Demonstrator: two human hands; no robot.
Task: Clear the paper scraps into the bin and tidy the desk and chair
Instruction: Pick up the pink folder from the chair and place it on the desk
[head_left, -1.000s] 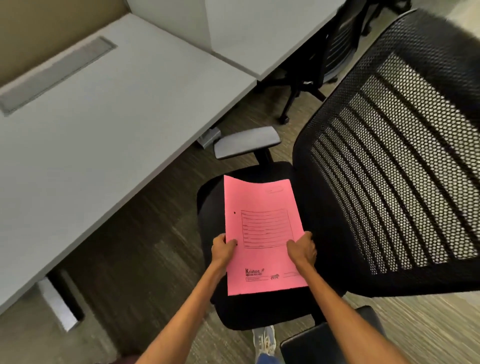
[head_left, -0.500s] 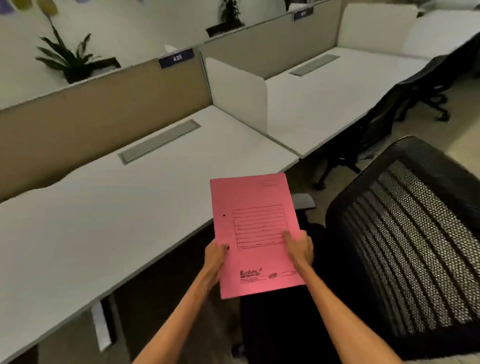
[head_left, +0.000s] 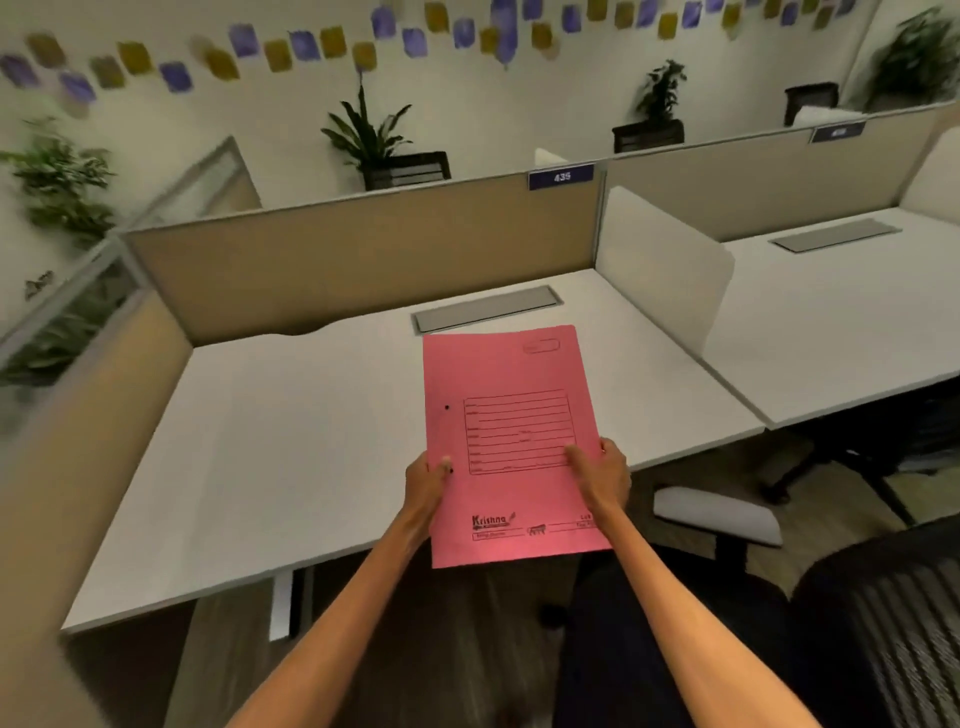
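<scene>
Lifted off the chair seat a second ago, the pink folder (head_left: 511, 441) now hangs over the front edge of the desk (head_left: 291, 441), its far end well above the bare white top and its near end still out past the edge. Both hands are clamped on it: the left hand (head_left: 427, 480) pinches the left edge with the thumb on the cover, and the right hand (head_left: 602, 475) grips the right edge the same way, the two held apart by the folder's width. The folder stays flat and face up, printed lines toward the person.

As for the task, the chair (head_left: 883, 639) at the lower right looks freed of the folder, with its grey armrest (head_left: 717, 514) just beside the desk's front edge. No paper scraps and no bin show in this view, so I cannot tell how that part stands. The step in hand is probably setting the folder down on the desk, square to its front edge and short of the grey cable tray (head_left: 488, 307) near the back edge. Afterwards the chair would likely need pushing in.
</scene>
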